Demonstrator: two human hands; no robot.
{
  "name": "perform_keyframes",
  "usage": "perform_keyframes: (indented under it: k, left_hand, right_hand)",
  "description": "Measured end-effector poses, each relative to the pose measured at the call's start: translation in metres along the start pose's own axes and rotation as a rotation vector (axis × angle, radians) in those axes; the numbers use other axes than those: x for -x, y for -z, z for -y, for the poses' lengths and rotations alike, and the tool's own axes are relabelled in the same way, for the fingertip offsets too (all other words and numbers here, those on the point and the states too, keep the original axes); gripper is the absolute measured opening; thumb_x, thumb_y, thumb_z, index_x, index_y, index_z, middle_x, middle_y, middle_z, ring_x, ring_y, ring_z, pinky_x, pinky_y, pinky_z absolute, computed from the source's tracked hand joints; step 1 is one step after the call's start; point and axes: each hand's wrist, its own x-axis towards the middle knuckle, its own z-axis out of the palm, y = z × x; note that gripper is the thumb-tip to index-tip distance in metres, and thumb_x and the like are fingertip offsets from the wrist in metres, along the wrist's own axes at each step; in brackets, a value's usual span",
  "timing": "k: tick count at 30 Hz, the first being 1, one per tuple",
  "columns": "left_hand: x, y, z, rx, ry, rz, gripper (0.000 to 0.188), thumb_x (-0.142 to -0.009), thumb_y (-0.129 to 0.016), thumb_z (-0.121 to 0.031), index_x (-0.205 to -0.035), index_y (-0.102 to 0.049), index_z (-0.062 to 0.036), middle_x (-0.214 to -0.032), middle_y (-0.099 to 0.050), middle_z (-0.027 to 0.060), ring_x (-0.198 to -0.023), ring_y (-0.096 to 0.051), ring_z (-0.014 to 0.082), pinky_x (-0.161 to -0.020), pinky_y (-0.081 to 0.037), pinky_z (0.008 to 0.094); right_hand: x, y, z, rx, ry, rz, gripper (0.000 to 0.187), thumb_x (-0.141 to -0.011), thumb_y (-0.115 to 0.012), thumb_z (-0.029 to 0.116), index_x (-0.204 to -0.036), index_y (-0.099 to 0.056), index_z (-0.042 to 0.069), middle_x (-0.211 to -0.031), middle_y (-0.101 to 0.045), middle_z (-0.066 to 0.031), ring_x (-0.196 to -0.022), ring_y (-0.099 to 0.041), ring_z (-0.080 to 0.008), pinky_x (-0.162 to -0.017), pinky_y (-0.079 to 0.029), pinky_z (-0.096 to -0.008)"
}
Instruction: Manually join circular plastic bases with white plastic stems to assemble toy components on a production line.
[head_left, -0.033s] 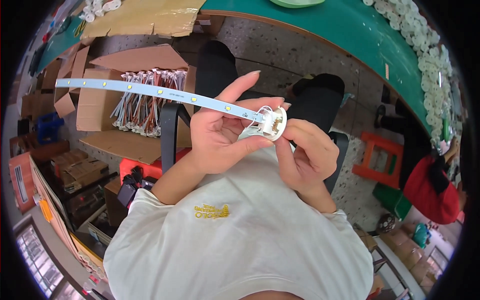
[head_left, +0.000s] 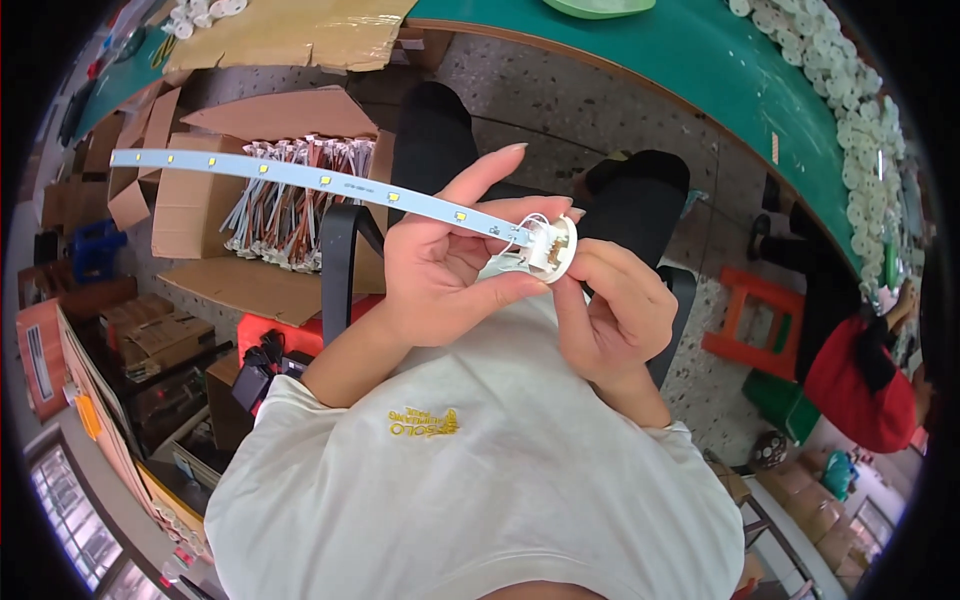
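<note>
A long, narrow white LED strip [head_left: 325, 180] with several small yellow chips reaches far to the left from my hands. At its right end sits a round white end cap [head_left: 566, 247], joined to the strip by thin white wires [head_left: 520, 232]. Inside the cap, a small brass-coloured part shows. My left hand [head_left: 435, 265] pinches the cap and the strip's end between thumb and fingers, its index finger raised. From the right, my right hand [head_left: 615, 305] grips the cap's rim with thumb and forefinger; its other fingers are curled in.
An open cardboard box [head_left: 190, 205] at the left holds many strips with wires. A green table [head_left: 700, 75] spans the far side, white round caps [head_left: 865, 150] heaped along its right edge. An orange stool [head_left: 740, 320] and a person in a red sleeve [head_left: 850, 390] are at right.
</note>
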Motion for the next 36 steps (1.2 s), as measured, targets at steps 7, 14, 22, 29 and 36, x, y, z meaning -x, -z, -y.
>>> perform_keyframes:
  k: [7, 14, 22, 29, 36]
  left_hand:
    - [-0.002, 0.001, 0.001, -0.060, 0.030, 0.033, 0.075, -0.083, -0.067, 0.002, -0.144, -0.025, 0.0076, -0.125, -0.056, 0.0288, -0.117, -0.057, 0.0374, -0.101, -0.046, 0.0463]
    - [-0.006, 0.042, 0.001, -0.236, -0.043, -0.341, 0.061, -0.084, -0.059, 0.010, -0.139, -0.035, 0.0083, -0.123, -0.058, 0.0268, -0.116, -0.058, 0.0295, -0.101, -0.044, 0.0366]
    - [-0.003, 0.064, -0.017, -0.259, -0.025, -0.500, 0.055, -0.087, -0.059, 0.007, -0.138, -0.038, 0.0076, -0.120, -0.060, 0.0246, -0.111, -0.061, 0.0293, -0.097, -0.048, 0.0365]
    - [-0.060, 0.122, -0.084, -0.773, 0.171, -0.483, 0.056, -0.087, -0.064, 0.002, -0.137, -0.040, 0.0097, -0.111, -0.064, 0.0139, -0.100, -0.062, 0.0166, -0.087, -0.048, 0.0250]
    - [-0.187, 0.266, -0.206, -1.630, 0.046, -0.442, 0.038, -0.089, -0.065, -0.029, -0.114, -0.061, 0.0002, -0.071, -0.059, 0.0066, -0.063, -0.051, 0.0124, -0.059, -0.043, 0.0295]
  right_hand:
    - [-0.002, -0.003, 0.008, 0.076, -0.080, -0.005, 0.017, -0.066, -0.071, -0.008, -0.081, -0.065, -0.002, -0.076, -0.066, -0.0145, -0.061, -0.064, -0.0249, -0.055, -0.050, -0.0276]
    - [-0.007, 0.006, -0.027, 0.445, -0.099, 0.303, 0.023, -0.070, -0.072, -0.001, -0.092, -0.068, 0.004, -0.087, -0.069, -0.0082, -0.077, -0.066, -0.0256, -0.066, -0.053, -0.0329]
    - [-0.054, -0.021, -0.003, -0.222, 0.319, 0.170, 0.017, -0.069, -0.068, 0.001, -0.085, -0.069, 0.004, -0.074, -0.064, -0.0074, -0.060, -0.062, -0.0231, -0.053, -0.052, -0.0302]
    - [-0.162, -0.038, 0.084, -0.723, 0.468, 0.415, 0.006, -0.073, -0.065, 0.011, -0.078, -0.067, 0.008, -0.071, -0.063, -0.0056, -0.057, -0.060, -0.0210, -0.049, -0.048, -0.0301]
    - [-0.197, -0.092, 0.099, -1.008, 0.266, 0.315, 0.012, -0.064, -0.068, 0.019, -0.058, -0.060, 0.013, -0.054, -0.057, -0.0014, -0.046, -0.054, -0.0225, -0.038, -0.039, -0.0371]
